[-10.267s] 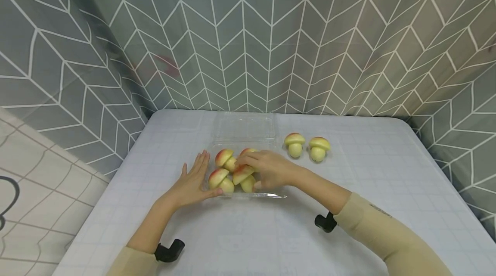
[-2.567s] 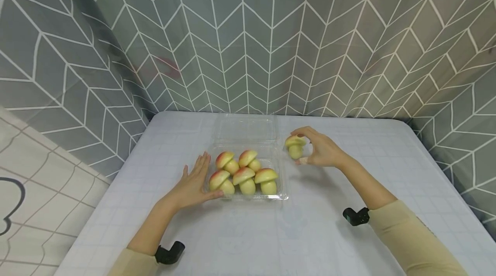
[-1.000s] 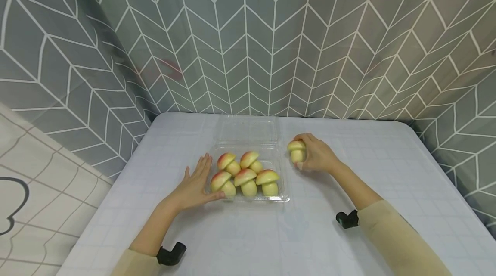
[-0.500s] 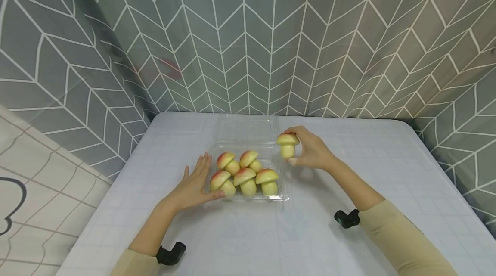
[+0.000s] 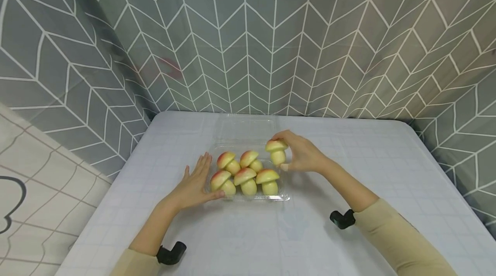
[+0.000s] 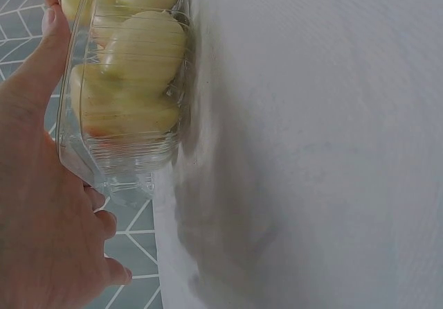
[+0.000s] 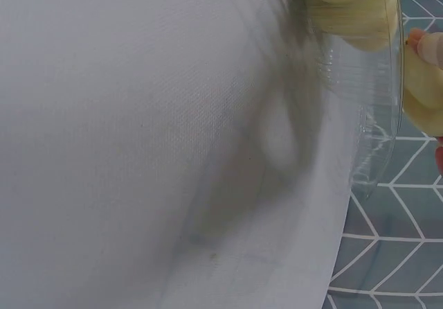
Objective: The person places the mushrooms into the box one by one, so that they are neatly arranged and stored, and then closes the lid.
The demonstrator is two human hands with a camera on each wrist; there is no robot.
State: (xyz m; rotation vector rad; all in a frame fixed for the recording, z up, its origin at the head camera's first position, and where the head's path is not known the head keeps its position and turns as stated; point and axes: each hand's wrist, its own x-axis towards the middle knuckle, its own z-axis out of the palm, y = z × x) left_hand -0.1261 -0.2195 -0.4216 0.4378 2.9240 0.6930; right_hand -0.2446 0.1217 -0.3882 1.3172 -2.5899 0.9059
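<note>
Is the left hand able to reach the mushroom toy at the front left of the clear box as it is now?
Probably yes. The left hand rests flat against the clear box, whose lid is open, and the front left mushroom toy stands right beside its fingertips, with nothing over it.

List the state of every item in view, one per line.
clear plastic box: open, lid laid back flat, resting on the table.
five mushroom buns: upright inside the box.
sixth mushroom bun: upright, held over the box's far right corner.
right hand: gripping the sixth bun.
left hand: flat, fingers straight against the box's left side.
</note>
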